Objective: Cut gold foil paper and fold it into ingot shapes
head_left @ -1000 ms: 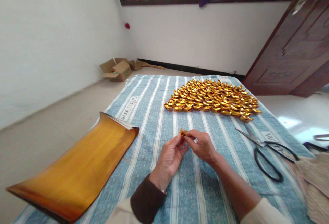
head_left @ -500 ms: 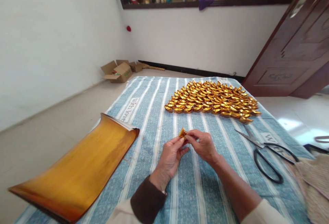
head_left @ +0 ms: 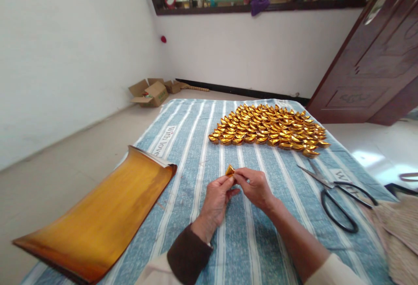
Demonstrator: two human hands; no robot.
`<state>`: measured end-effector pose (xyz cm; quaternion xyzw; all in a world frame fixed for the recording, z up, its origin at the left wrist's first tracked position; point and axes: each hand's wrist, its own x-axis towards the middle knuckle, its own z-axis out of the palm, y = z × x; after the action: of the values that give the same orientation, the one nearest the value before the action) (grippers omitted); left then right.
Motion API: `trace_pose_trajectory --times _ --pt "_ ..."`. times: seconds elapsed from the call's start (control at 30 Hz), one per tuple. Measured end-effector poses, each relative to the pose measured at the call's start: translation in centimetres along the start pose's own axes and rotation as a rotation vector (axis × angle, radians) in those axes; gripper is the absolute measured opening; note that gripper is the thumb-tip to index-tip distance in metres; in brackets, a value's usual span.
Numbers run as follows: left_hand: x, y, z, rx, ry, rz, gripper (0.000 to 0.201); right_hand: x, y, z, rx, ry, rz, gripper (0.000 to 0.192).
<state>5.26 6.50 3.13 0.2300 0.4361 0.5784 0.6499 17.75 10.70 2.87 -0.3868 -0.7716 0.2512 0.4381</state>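
Note:
A small piece of folded gold foil paper [head_left: 230, 170] is pinched between my two hands above the striped cloth. My left hand [head_left: 217, 195] grips it from below and the left, thumb and fingers closed. From the right, the fingertips of my right hand [head_left: 256, 185] press on its near edge. Part of the piece is hidden behind my fingers. Beyond my hands, many folded gold paper ingots [head_left: 267, 128] stand in tight rows. A stack of gold foil paper sheets [head_left: 98, 211] lies at the left with curled ends.
Black-handled scissors [head_left: 329, 184] lie with blades parted at the right. A blue and white striped cloth [head_left: 186, 145] covers the table. A beige woven cloth [head_left: 400, 228] is at the right edge. An open cardboard box [head_left: 155, 93] and a brown door [head_left: 365, 67] stand beyond.
The folded paper has turned slightly in my fingers, showing more of its bright gold side. Both hands keep their pinch. The view has shifted a little.

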Motion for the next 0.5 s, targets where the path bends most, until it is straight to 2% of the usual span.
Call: trace_pose_trajectory --times 0.13,0.23,0.37,0.5 --pt "0.1 0.0 -0.1 -0.049 0.014 -0.015 0.024 -0.1 0.1 -0.1 -0.04 -0.034 -0.078 0.025" --pt "0.1 0.2 0.0 -0.093 0.044 -0.047 0.013 -0.2 0.5 -0.3 -0.053 0.003 -0.098 0.025" --pt "0.0 0.6 0.1 -0.135 0.073 -0.098 0.008 -0.2 1.1 -0.6 -0.003 0.067 0.069 0.023" --pt "0.0 0.9 0.1 -0.163 0.078 -0.131 0.011 0.0 1.3 -0.8 0.156 0.028 0.221 0.027"
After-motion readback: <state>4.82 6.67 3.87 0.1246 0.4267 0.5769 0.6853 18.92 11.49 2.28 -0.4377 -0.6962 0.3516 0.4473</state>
